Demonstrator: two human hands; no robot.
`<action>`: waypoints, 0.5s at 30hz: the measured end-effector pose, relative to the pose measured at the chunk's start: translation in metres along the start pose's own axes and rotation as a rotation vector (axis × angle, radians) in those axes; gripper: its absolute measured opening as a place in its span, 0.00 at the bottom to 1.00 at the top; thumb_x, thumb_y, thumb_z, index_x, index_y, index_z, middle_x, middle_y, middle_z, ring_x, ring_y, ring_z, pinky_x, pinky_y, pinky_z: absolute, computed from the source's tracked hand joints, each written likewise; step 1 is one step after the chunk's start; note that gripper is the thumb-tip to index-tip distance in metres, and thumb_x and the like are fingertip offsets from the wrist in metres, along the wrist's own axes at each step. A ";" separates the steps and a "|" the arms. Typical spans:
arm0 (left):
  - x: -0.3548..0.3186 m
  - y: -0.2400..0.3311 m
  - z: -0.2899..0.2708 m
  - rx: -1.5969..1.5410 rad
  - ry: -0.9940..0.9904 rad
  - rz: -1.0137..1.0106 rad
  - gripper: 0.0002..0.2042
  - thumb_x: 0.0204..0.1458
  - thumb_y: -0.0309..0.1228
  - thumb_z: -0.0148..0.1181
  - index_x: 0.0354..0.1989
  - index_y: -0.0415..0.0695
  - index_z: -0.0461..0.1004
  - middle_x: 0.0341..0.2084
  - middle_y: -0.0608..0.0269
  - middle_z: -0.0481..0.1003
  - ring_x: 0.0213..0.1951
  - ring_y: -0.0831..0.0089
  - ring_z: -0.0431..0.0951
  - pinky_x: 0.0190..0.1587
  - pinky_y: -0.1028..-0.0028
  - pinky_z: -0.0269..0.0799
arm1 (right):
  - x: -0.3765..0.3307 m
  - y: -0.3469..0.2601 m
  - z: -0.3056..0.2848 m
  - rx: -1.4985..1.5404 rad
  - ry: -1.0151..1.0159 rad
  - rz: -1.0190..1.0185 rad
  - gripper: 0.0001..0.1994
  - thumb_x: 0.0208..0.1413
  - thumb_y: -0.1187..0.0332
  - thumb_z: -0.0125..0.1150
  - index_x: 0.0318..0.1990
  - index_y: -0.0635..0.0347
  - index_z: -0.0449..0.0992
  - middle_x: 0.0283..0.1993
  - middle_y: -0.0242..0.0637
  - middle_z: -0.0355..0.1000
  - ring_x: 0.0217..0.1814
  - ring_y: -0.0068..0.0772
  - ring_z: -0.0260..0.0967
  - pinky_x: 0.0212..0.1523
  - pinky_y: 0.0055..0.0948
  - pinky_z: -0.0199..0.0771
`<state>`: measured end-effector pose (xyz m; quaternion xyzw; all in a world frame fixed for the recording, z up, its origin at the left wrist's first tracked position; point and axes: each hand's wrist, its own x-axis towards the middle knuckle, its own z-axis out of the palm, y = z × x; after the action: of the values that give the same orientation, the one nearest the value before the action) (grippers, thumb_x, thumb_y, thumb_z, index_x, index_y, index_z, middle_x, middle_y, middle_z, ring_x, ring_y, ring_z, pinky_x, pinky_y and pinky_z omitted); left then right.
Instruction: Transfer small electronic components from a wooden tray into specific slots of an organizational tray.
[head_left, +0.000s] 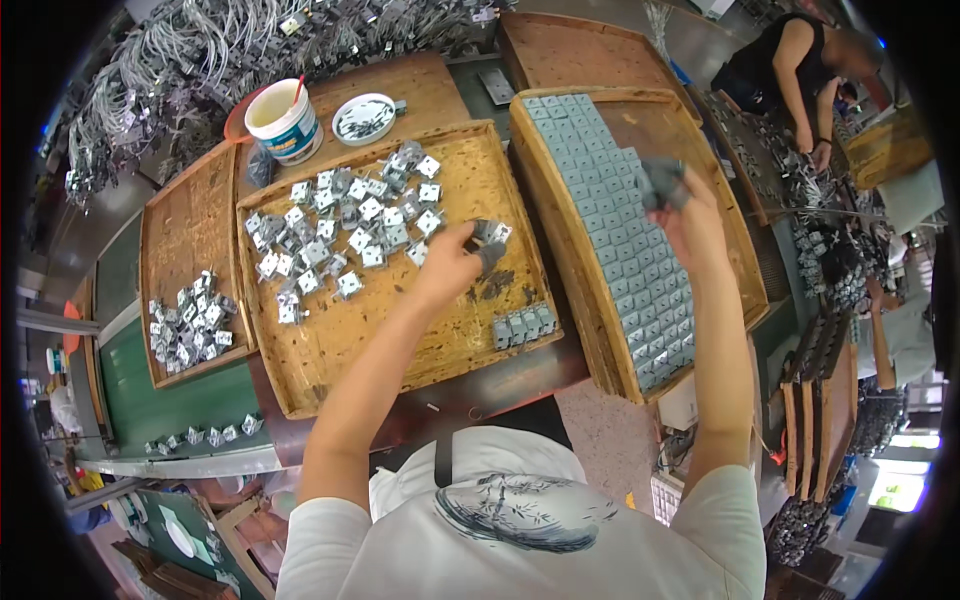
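Note:
My left hand [450, 268], its fingertips covered in dark wrapping, is closed on a small silver metal part [497, 233] above the yellow-brown wooden tray [420, 375]. Loose metal parts of the same kind [370, 210] lie heaped in that tray, to the left of the hand. A short row of parts [524, 326] stands in its near right corner. My right hand [690, 215] is over the second wooden tray [735, 235], where grey block-like parts [600, 210] sit in tight rows. Its dark-tipped fingers are smeared by motion, so I cannot tell what they hold.
Behind the trays stand a white bucket [285, 125] with a red handle in it and a white dish of small pieces [364, 118]. Bundled cables [200, 80] fill the far left. A smaller tray [185, 215] holds more parts. A co-worker [785, 75] works at far right.

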<state>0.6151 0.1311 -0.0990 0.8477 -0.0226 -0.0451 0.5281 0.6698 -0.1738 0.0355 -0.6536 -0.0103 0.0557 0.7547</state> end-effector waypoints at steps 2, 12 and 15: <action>-0.031 -0.005 -0.002 -0.845 -0.180 -0.193 0.15 0.62 0.30 0.51 0.55 0.39 0.71 0.50 0.59 0.75 0.47 0.68 0.76 0.42 0.70 0.73 | -0.040 0.006 0.024 0.057 0.041 0.028 0.15 0.60 0.72 0.58 0.53 0.65 0.72 0.42 0.38 0.75 0.34 0.25 0.73 0.31 0.23 0.72; -0.155 0.028 -0.007 -1.248 -0.099 -0.196 0.19 0.62 0.28 0.52 0.61 0.42 0.60 0.56 0.53 0.69 0.55 0.58 0.74 0.54 0.59 0.75 | -0.145 0.079 0.108 0.053 -0.065 0.104 0.18 0.56 0.77 0.63 0.54 0.67 0.72 0.43 0.37 0.76 0.38 0.28 0.77 0.34 0.27 0.81; -0.173 0.039 -0.016 -1.090 -0.091 -0.157 0.21 0.60 0.26 0.56 0.61 0.43 0.61 0.56 0.55 0.69 0.54 0.62 0.74 0.55 0.62 0.73 | -0.161 0.064 0.117 0.025 -0.229 0.158 0.21 0.56 0.78 0.63 0.58 0.67 0.67 0.50 0.36 0.74 0.43 0.29 0.76 0.44 0.29 0.80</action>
<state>0.4448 0.1432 -0.0476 0.4480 0.0444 -0.1259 0.8840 0.4948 -0.0657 -0.0019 -0.6323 -0.0443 0.1892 0.7499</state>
